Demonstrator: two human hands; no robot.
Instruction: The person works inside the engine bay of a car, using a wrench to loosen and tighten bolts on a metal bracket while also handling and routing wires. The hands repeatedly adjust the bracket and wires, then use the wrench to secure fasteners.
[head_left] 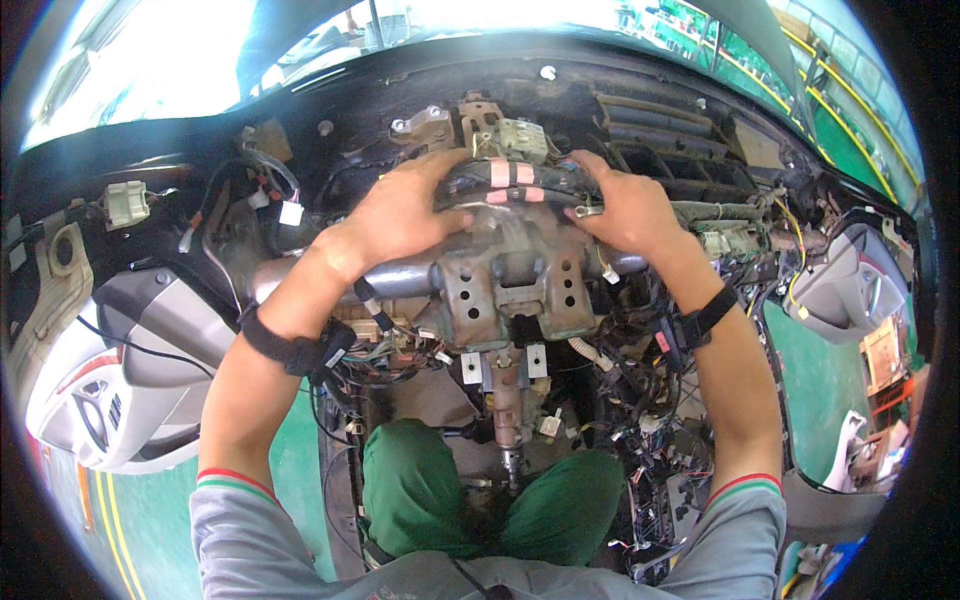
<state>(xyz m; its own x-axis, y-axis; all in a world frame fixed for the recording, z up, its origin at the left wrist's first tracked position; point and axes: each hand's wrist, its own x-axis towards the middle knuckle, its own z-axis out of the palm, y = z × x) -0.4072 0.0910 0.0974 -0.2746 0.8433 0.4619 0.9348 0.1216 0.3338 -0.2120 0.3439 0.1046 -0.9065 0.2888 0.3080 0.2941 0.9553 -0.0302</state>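
A black wiring harness (pixel 470 183) with pink tape bands lies across the middle of a bare metal dashboard beam (pixel 400 278). At its left end my left hand (pixel 405 212) is closed round it, thumb on the near side and fingertips hidden behind. My right hand (pixel 632 208) grips the opposite end in the same way, its thumb beside a small metal ring terminal (pixel 589 211). Just beyond the harness sits a pale connector block (pixel 520 140). Below it, a rusty steering column bracket (pixel 478 305) with holes hangs from the beam.
Loose wires and connectors (pixel 650 440) crowd the lower right, and more wiring (pixel 390 350) hangs under my left forearm. Grey door panels (pixel 150 350) stand at both sides. The steering shaft (pixel 507 400) runs down between my green-trousered knees. A white connector (pixel 127 204) lies far left.
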